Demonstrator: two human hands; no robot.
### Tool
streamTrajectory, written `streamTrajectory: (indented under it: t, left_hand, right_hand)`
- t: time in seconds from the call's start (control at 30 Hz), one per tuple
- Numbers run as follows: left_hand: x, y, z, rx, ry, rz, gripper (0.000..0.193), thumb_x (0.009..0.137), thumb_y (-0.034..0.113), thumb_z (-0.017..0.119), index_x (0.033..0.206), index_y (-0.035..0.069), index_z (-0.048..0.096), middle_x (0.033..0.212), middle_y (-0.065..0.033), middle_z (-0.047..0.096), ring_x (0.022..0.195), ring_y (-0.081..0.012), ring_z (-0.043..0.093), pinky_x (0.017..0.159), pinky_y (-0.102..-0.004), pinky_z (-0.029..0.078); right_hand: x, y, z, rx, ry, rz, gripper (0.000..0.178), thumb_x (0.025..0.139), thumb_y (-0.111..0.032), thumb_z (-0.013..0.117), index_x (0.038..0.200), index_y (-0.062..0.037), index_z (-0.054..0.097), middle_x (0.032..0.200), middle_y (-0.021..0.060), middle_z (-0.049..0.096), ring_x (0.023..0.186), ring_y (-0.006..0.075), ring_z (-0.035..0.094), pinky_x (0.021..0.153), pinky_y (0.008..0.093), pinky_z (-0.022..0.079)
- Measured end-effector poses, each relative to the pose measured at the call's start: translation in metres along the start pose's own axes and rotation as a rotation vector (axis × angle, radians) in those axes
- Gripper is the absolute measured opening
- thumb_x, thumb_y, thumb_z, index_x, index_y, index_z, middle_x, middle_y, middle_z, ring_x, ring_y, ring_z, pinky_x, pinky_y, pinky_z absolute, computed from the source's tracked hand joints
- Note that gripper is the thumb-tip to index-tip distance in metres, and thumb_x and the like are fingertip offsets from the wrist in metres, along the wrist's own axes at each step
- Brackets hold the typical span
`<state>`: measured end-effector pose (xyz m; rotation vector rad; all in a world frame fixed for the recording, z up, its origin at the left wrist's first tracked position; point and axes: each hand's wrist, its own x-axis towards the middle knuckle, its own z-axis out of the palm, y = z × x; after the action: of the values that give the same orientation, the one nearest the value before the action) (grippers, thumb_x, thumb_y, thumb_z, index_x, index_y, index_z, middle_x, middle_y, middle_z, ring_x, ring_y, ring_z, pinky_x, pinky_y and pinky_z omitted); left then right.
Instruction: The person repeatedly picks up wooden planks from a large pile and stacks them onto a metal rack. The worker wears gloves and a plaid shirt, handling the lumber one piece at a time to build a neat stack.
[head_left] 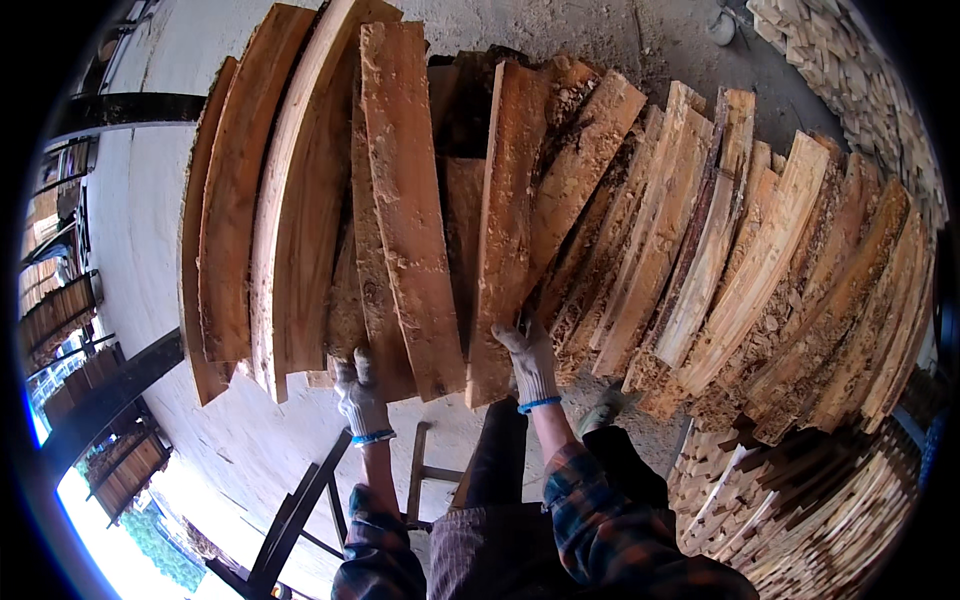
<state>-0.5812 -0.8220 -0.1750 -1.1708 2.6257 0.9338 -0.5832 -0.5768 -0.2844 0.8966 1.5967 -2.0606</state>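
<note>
Rough plank [507,220] lies ahead of us, long axis running away; near end just left of right hand [530,368], thumb over it. Left hand [362,398] farther, by neighbouring board [386,345]. Whether either grips, we cannot tell.

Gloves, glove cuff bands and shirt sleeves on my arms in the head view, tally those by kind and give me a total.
White gloves, on left hand and right hand: 2
Blue cuff bands: 2
Plaid sleeves: 2
Total: 6
</note>
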Motion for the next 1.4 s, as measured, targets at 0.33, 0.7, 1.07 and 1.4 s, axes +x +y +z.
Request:
streamTrajectory:
  t: [0.33, 0.7, 1.07, 1.4]
  left_hand:
    - [-0.066, 0.054, 0.036, -0.04, 0.016, -0.108, 0.058, 0.098, 0.051, 0.044, 0.118, -0.001, 0.06, 0.088, -0.0175, 0.067, 0.076, -0.0201, 0.062, 0.065, -0.0353, 0.049]
    - [-0.048, 0.07, 0.016, -0.433, -0.15, 0.066, 0.058, 0.092, 0.047, 0.058, 0.129, 0.002, 0.056, 0.105, -0.0096, 0.067, 0.085, -0.0119, 0.061, 0.075, -0.0265, 0.05]
    - [-0.058, 0.118, 0.117, -0.513, -0.202, 0.279, 0.082, 0.088, 0.047, 0.063, 0.145, -0.003, 0.029, 0.128, -0.018, 0.057, 0.109, -0.0212, 0.058, 0.089, -0.0302, 0.05]
    - [-0.122, 0.079, 0.112, -0.923, -0.733, 0.055, 0.052, 0.092, 0.027, 0.06, 0.132, -0.002, 0.044, 0.12, -0.0161, 0.058, 0.106, -0.0238, 0.059, 0.089, -0.0355, 0.051]
  right_hand:
    - [0.008, -0.054, -0.041, 0.122, -0.265, 0.194, 0.068, 0.079, -0.05, 0.071, 0.119, 0.0036, 0.057, 0.107, 0.0103, 0.063, 0.094, 0.0163, 0.058, 0.081, 0.0297, 0.046]
    - [0.025, -0.106, -0.094, 0.18, -0.169, 0.161, 0.063, 0.092, -0.034, 0.059, 0.136, 0.0069, 0.043, 0.126, 0.0151, 0.057, 0.113, 0.0177, 0.055, 0.094, 0.0267, 0.045]
    - [0.022, -0.1, -0.095, -0.189, -0.192, -0.116, 0.06, 0.093, -0.034, 0.055, 0.135, 0.0062, 0.043, 0.13, 0.0181, 0.054, 0.12, 0.0208, 0.051, 0.1, 0.029, 0.039]
    - [-0.075, -0.091, -0.167, 0.077, -0.126, 0.116, 0.065, 0.092, -0.034, 0.057, 0.139, 0.0062, 0.037, 0.136, 0.0178, 0.049, 0.124, 0.0215, 0.047, 0.103, 0.0297, 0.037]
